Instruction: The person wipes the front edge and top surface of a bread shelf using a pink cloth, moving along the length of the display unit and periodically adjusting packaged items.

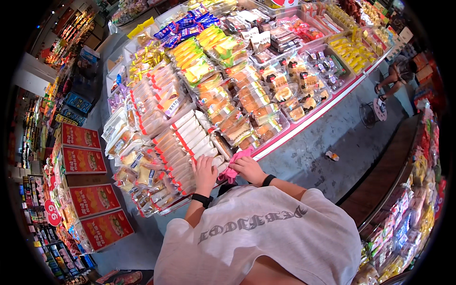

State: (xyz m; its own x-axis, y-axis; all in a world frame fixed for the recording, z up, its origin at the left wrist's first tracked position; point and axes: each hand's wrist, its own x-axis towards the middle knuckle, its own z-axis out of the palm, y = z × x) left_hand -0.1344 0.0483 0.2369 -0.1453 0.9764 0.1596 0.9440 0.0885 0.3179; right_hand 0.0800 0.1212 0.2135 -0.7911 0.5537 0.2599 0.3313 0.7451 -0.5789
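My left hand (204, 172) lies on the near end of a row of white-wrapped snack packs (194, 134), its fingers stretched out over them. My right hand (249, 170) is closed on a bunched pink cloth (231, 173) at the display's near edge. Part of that cloth sticks out on the left of the hand. Clear-wrapped bread rolls (169, 151) with red labels stand in a slanted row left of my left hand. Beyond my right hand are packed buns (236, 127) in clear wrap. A dark band circles each of my wrists.
Green-and-yellow packs (192, 59), blue packs (183, 28) and filled clear bins (285, 118) cover the display. Its white-and-red edge (313, 111) runs to the far right. Red boxes (90, 204) are stacked at left. A round stool (378, 111) and a seated person (396, 78) are at right.
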